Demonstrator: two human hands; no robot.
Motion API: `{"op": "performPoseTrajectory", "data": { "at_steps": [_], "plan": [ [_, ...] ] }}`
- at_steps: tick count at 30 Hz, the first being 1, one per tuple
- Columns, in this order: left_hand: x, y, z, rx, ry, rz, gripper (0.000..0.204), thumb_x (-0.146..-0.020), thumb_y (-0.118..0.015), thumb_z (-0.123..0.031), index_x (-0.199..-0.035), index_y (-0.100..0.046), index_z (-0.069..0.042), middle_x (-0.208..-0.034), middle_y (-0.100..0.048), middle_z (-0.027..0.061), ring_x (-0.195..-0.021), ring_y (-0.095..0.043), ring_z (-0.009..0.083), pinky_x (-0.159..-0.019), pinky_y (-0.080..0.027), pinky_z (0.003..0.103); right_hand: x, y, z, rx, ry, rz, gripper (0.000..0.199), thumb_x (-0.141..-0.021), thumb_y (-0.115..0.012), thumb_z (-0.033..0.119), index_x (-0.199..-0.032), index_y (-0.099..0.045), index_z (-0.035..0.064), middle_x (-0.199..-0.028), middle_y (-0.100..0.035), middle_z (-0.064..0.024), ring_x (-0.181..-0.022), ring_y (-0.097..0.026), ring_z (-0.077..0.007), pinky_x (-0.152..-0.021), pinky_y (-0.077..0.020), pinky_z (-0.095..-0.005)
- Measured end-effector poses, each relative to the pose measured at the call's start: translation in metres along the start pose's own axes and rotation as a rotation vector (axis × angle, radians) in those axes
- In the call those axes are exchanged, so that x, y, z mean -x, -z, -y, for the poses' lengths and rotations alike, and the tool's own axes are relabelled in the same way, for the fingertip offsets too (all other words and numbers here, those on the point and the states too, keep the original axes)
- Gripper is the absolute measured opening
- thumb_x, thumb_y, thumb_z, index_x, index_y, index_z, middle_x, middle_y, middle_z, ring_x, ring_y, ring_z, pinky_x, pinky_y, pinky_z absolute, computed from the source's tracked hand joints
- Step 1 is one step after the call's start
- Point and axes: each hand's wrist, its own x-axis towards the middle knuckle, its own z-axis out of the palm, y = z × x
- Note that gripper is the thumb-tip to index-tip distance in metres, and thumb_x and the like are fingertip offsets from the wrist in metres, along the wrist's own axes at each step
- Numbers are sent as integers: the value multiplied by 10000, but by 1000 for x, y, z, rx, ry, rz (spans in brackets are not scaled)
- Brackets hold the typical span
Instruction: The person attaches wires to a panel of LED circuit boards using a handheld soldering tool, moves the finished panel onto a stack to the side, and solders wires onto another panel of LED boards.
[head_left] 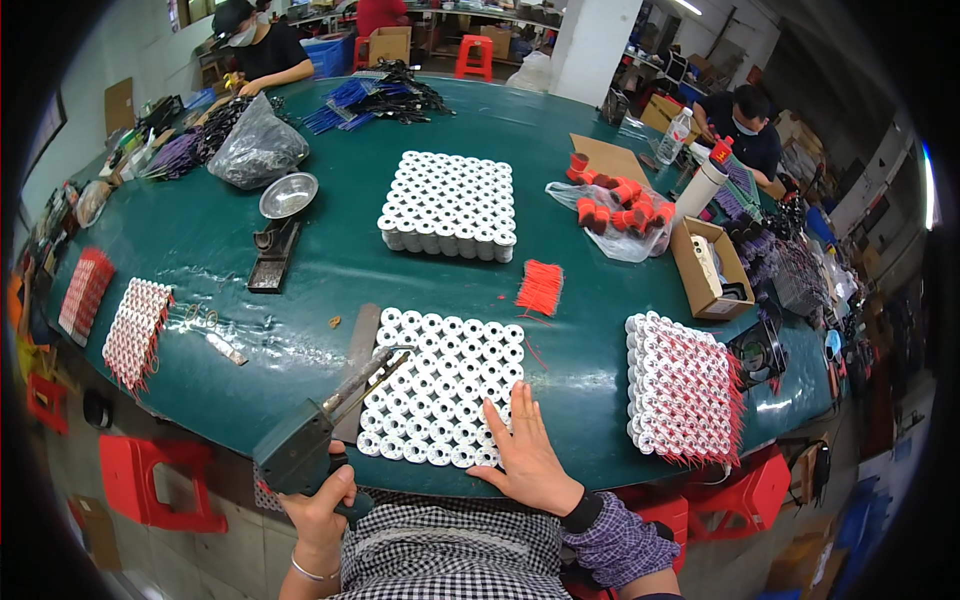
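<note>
My left hand (322, 508) is wrapped round the grip of a dark green soldering gun (296, 447). The gun's long metal tip reaches over the upper left part of a block of round white spool-like parts (437, 400), set in close rows on the table. Whether the tip touches a part, I cannot tell. Against the block's lower right corner lies my right hand (530, 458), flat with fingers stretched out. A flat dark strip (361, 360) runs along the block's left side. Beyond its upper right corner is a bundle of short red wires (540, 287).
A stacked block of white parts (447, 205) stands farther back on the green table (330, 250). Blocks with red wires lie at right (680, 385) and left (137, 330). A metal bowl (289, 195), a cardboard box (712, 270) and a bag of red pieces (620, 215) surround them. Two people work beyond.
</note>
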Motion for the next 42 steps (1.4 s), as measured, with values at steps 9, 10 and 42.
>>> {"op": "performPoseTrajectory", "data": {
  "at_steps": [9,10,42],
  "plan": [
    [5,-5,-11,-74,-34,-31,460,-746,-686,114,-1186,-569,51,-1027,-668,168,-537,-555,140,-455,-452,254,-23,55,-17,-156,-121,-185,604,-864,-738,223,-1365,-507,-25,-1467,-394,-310,-1338,-417,-482,-1108,-380,-485],
    [3,-6,-11,-72,-32,-24,460,-746,-686,114,-1186,-569,51,-1027,-668,168,-537,-555,140,-455,-452,254,-32,55,-27,-141,-163,-328,500,-853,-729,142,-1291,-553,-22,-1311,-509,-248,-1199,-521,-413,-999,-459,-446],
    [-26,7,12,-38,17,-135,552,-739,-654,77,-1273,-525,24,-1032,-651,158,-508,-493,132,-425,-389,252,-146,18,-124,623,-86,-641,58,-759,-600,136,-703,-591,125,-764,-563,-46,-799,-569,-231,-721,-427,-382]
  ]
}}
